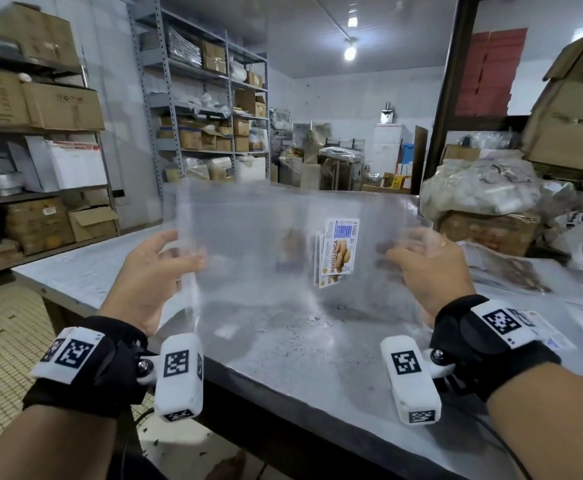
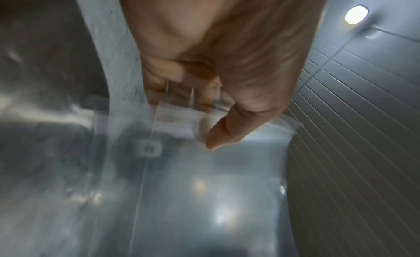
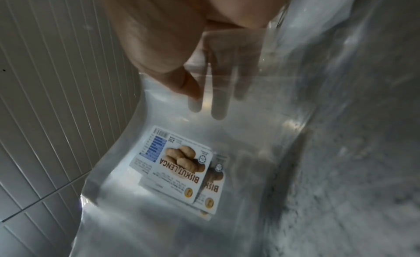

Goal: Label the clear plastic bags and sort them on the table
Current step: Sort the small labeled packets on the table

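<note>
I hold a stack of clear plastic bags (image 1: pixel 248 244) up in the air above the grey metal table (image 1: pixel 317 348). My left hand (image 1: pixel 165 261) pinches its left edge, thumb (image 2: pixel 225 131) in front and fingers behind the plastic (image 2: pixel 181 189). My right hand (image 1: pixel 418 261) pinches the right edge the same way, fingers (image 3: pixel 218 103) showing through the film. White "Biskut Lenga" labels (image 1: pixel 340 252) with a biscuit picture sit stuck on the bags (image 3: pixel 250 138); at least two labels (image 3: pixel 175 162) overlap.
Sheets of labels (image 1: pixel 556 337) and flat plastic (image 1: pixel 511 271) lie on the table's right side. A bulging sack on a cardboard box (image 1: pixel 484 216) stands at the back right. Shelves with cartons (image 1: pixel 41 109) line the left wall. Tiled floor (image 1: pixel 3 327) lies left of the table.
</note>
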Demonstrator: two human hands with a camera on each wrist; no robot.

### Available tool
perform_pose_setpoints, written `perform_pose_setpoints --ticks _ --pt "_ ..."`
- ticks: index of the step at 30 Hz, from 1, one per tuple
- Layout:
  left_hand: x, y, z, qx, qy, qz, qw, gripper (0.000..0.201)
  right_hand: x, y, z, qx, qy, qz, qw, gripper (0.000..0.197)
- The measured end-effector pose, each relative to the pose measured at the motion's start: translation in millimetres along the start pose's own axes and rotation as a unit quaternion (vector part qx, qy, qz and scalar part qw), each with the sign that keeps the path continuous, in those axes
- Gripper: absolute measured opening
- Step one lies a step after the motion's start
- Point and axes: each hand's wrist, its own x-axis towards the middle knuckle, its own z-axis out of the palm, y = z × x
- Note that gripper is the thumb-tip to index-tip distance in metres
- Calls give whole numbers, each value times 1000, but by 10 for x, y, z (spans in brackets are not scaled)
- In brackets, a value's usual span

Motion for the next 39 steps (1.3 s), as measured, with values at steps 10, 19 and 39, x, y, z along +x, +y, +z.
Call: perform_pose_setpoints --ticks 10,19,39 --pt "-29 -17 153 17 -6 49 999 55 13 28 -14 27 63 7 998 35" --pt "-34 -9 235 -2 17 65 998 35 35 38 -16 40 91 11 995 53" --pt "-60 -5 339 -24 36 54 998 31 24 41 29 10 43 51 998 44"
